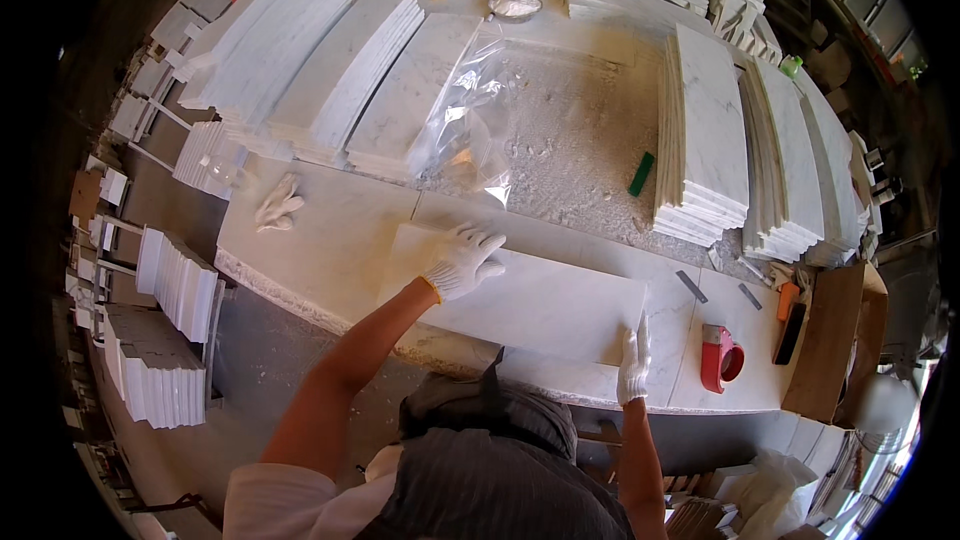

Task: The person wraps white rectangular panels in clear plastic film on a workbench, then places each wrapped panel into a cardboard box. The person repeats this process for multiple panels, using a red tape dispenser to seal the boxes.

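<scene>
From my head camera, the white marble slab (pixel 525 300) lies flat on the near part of the workbench (pixel 330 240), its long axis running from upper left down to my right. Beyond it lie a crumpled clear plastic sheet (pixel 470 120) and stacks of marble tiles (pixel 700 140); a red tape dispenser (pixel 720 358) sits just right of it, a spare glove (pixel 277 205) well to the left. My left hand (pixel 462 260), gloved, rests palm-down with fingers spread on the slab's far left part. My right hand (pixel 633 365) grips its near right corner, fingers extended upward along the edge.
</scene>
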